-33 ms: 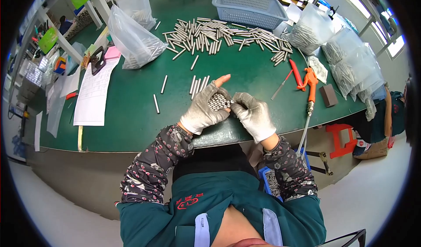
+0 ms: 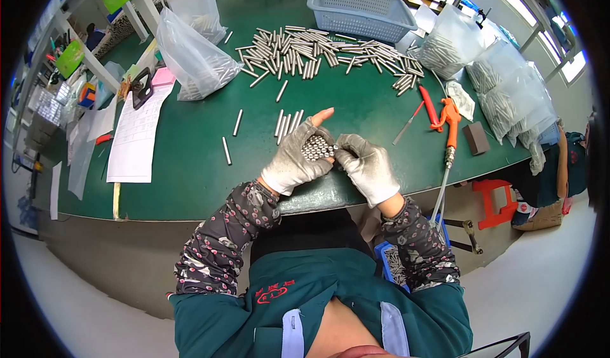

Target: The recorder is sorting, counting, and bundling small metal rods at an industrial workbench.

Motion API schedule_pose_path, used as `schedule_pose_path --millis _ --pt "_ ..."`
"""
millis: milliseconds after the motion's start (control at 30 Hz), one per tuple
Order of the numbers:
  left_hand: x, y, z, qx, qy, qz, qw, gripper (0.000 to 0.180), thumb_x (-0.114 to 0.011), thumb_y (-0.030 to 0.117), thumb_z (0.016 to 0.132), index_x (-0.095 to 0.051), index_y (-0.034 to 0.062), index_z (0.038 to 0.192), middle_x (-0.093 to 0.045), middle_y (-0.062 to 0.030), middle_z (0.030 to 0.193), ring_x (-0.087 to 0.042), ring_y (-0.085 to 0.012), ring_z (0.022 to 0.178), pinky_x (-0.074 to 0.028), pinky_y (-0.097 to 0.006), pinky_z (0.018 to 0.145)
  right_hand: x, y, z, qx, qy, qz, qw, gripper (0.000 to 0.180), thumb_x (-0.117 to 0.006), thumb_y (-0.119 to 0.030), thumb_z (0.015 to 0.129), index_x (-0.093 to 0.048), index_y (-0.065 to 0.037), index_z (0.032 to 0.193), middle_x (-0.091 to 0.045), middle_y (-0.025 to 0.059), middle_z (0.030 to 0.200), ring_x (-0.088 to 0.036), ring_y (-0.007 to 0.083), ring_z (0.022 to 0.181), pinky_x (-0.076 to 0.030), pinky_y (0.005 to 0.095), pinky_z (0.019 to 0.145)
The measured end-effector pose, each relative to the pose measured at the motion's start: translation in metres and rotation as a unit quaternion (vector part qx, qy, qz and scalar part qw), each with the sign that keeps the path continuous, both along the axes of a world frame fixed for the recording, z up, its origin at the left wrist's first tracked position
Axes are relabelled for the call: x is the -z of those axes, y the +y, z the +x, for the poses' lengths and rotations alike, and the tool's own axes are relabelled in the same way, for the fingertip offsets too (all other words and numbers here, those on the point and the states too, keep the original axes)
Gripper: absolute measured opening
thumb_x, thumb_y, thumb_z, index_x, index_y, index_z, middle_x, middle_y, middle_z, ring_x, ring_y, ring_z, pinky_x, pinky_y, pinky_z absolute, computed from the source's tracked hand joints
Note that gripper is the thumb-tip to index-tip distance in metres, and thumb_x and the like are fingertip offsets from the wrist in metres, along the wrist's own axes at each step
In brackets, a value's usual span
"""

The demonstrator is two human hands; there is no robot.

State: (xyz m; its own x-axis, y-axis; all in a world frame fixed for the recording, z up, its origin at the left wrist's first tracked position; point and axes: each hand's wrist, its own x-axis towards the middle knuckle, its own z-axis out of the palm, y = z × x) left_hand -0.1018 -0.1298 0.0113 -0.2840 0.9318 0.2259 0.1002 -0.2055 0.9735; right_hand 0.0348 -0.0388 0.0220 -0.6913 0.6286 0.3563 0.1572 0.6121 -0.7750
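Note:
My left hand (image 2: 292,161), in a grey work glove, grips a bundle of short metal rods (image 2: 316,148) end-on, thumb pointing up. My right hand (image 2: 368,166), also gloved, presses its fingertips against the right side of the same bundle. Both hands hover just above the near edge of the green table (image 2: 190,193). A few loose rods (image 2: 284,124) lie side by side just beyond my left hand. A large heap of the same rods (image 2: 318,47) spreads across the back of the table.
Clear plastic bags of rods stand at the left (image 2: 194,56) and right (image 2: 502,94). A blue basket (image 2: 359,8) sits at the back. An orange air gun (image 2: 448,120), a red-handled tool (image 2: 429,104), a brown block (image 2: 476,139) and a paper sheet (image 2: 136,132) lie nearby.

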Motion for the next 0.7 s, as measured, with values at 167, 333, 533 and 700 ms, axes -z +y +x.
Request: schedule_pose_path --millis 167,333,533,700 --pt "0.001 0.001 0.002 -0.002 0.011 0.015 1.0 0.081 -0.064 -0.004 0.064 -0.033 0.0108 0.137 -0.053 0.0001 0.089 -0.05 -0.0086 0.081 -0.042 -0.02 0.076 0.001 -0.004 -0.002 0.04 -0.012 -0.015 0.999 0.009 -0.06 -0.01 0.077 -0.061 -0.006 0.085 -0.062 0.0149 0.074 -0.063 0.0306 0.068 -0.049 0.0348 0.058" --pt "0.0 -0.001 0.003 0.013 -0.003 0.013 1.0 0.083 -0.065 -0.003 0.064 -0.03 0.0114 0.138 -0.054 -0.0001 0.09 -0.051 -0.0086 0.081 -0.042 -0.019 0.077 0.007 -0.009 0.002 0.034 -0.001 0.036 0.999 0.009 -0.058 -0.009 0.079 -0.061 -0.006 0.087 -0.062 0.0157 0.074 -0.062 0.0322 0.067 -0.049 0.0375 0.058" --pt "-0.002 -0.002 0.002 0.023 0.021 0.002 1.0 0.088 -0.071 0.004 0.063 -0.028 0.0106 0.139 -0.054 -0.0013 0.091 -0.051 -0.0086 0.082 -0.042 -0.021 0.077 0.003 -0.01 0.01 -0.01 0.002 0.03 0.999 0.011 -0.059 -0.01 0.078 -0.06 -0.006 0.089 -0.061 0.0166 0.073 -0.061 0.0331 0.067 -0.049 0.0382 0.058" --pt "0.002 -0.002 -0.003 0.057 -0.008 0.009 0.998 0.09 -0.073 0.005 0.064 -0.026 0.0103 0.14 -0.055 -0.0018 0.092 -0.051 -0.0091 0.083 -0.042 -0.022 0.078 0.001 -0.008 0.011 -0.028 -0.032 0.014 0.999 0.011 -0.062 -0.012 0.076 -0.06 -0.006 0.086 -0.062 0.0143 0.074 -0.062 0.0312 0.067 -0.049 0.037 0.058"
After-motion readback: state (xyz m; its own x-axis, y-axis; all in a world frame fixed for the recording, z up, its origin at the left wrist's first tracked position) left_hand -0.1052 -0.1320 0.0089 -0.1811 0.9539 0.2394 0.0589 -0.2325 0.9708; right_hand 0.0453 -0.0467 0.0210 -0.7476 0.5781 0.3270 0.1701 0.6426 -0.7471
